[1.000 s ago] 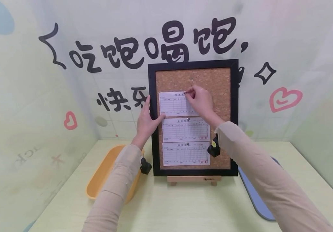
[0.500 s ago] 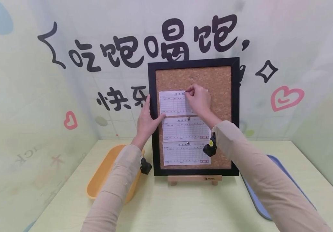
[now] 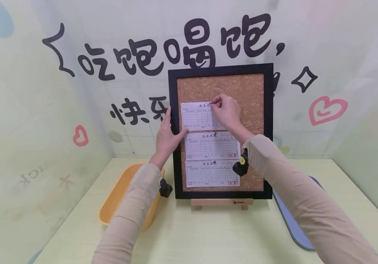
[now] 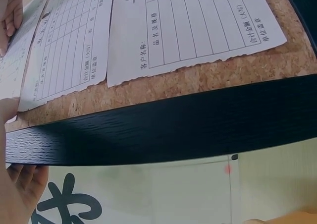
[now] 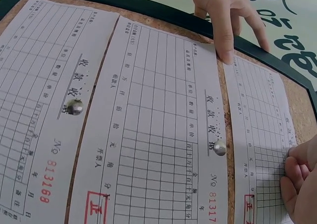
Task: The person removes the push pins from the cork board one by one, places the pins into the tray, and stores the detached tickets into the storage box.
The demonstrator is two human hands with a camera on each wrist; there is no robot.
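A cork board (image 3: 251, 110) in a black frame stands upright on a small wooden easel (image 3: 222, 202). Three printed receipt slips are fixed down it: a top slip (image 3: 195, 114), a middle slip (image 3: 205, 146) and a bottom slip (image 3: 205, 174). Silver pushpins hold the middle slip (image 5: 219, 148) and the bottom slip (image 5: 74, 107). My right hand (image 3: 226, 112) pinches a small silver pushpin (image 3: 210, 103) at the top slip's upper edge, covering its right part. My left hand (image 3: 167, 139) grips the frame's left side, thumb in front at the top slip's lower corner, fingers behind.
On the table (image 3: 202, 234), a yellow tray (image 3: 113, 198) stands to the left, partly behind my left forearm. At right lies a blue tray (image 3: 296, 223), partly covered by my right sleeve. A wall with printed characters rises close behind the board.
My right wrist and forearm shift slightly while the fingertips stay at the top slip's upper edge. The left hand keeps its grip on the frame. The head view tilts a little.
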